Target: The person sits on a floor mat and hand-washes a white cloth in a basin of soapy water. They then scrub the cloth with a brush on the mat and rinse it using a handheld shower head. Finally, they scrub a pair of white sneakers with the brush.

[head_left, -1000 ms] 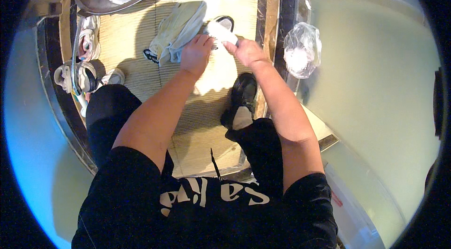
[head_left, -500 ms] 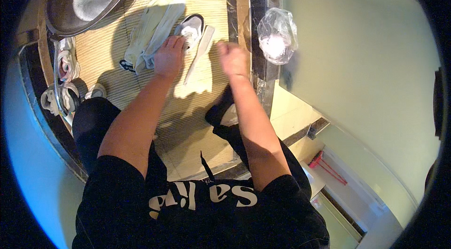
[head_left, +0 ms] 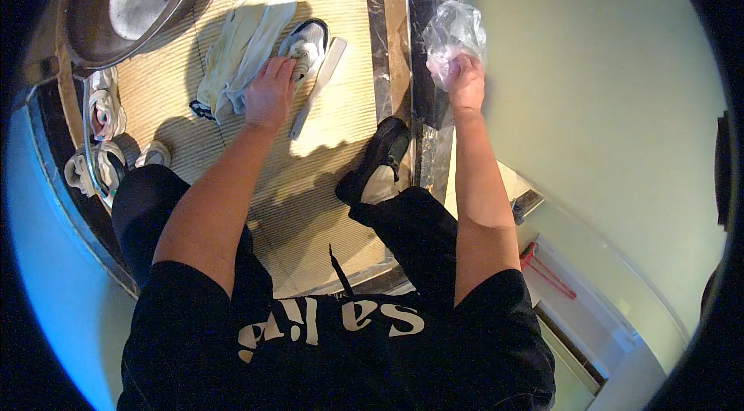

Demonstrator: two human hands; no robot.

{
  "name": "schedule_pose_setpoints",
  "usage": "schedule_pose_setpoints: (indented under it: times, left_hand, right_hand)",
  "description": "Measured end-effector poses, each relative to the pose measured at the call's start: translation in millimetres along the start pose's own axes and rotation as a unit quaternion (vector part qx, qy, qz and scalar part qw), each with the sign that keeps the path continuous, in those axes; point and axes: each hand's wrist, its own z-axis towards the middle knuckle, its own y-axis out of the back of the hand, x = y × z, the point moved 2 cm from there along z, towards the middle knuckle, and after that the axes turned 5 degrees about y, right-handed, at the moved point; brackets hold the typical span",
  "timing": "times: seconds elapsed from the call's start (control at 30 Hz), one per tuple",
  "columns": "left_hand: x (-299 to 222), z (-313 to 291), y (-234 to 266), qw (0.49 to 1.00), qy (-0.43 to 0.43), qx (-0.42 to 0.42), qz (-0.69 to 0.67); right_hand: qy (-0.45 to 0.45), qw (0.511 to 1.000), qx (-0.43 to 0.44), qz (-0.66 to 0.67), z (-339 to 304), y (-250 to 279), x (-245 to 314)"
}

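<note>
My left hand (head_left: pixel 270 93) is closed on the near end of a grey-and-white shoe (head_left: pixel 308 41) lying on the ribbed tan floor. A pale, wet-looking cloth (head_left: pixel 244 47) lies against the shoe's left side, partly under my hand. Just right of the shoe lies a long, light-coloured brush (head_left: pixel 319 85); its bristles do not show. Off to the right, my right hand (head_left: pixel 466 85) is at a clear plastic bag (head_left: pixel 457 27) on a dark stone ledge. Its fingers are closed on the near part of the bag, and what the bag holds is hard to make out.
A dark basin (head_left: pixel 93 31) with suds and a yellow item stands at the upper left. Below it, other light shoes (head_left: pixel 105 113) sit along the wall by a metal hose (head_left: pixel 87 140). The dark ledge (head_left: pixel 430 105) borders the floor, beside my black-shod foot (head_left: pixel 387 147).
My right hand has moved right and away from me, from above the floor to the plastic bag, and has taken hold of it. My left hand stays at the shoe.
</note>
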Motion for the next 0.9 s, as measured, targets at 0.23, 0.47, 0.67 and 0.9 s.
schedule_pose_setpoints:
  times: [0.23, 0.47, 0.67, 0.9]
  left_hand:
    - [0.3, 0.9, 0.6, 1.0, -0.012, -0.009, 0.022]
    - [-2.4, 1.6, 0.9, 0.999, -0.018, -0.008, 0.026]
    - [-1.5, 0.6, 1.1, 1.0, -0.011, -0.006, 0.01]
    - [-3.5, 1.1, 1.9, 1.0, -0.008, -0.014, 0.005]
  right_hand:
    - [-0.079, 0.996, -0.02, -0.031, -3.9, -15.2, 1.1]
    - [-0.178, 0.984, -0.002, -0.012, 16.3, -20.2, -9.1]
    - [-0.089, 0.996, -0.004, -0.029, 2.2, -8.2, -18.3]
    - [-0.044, 0.999, 0.007, 0.026, -17.0, 15.6, -24.1]
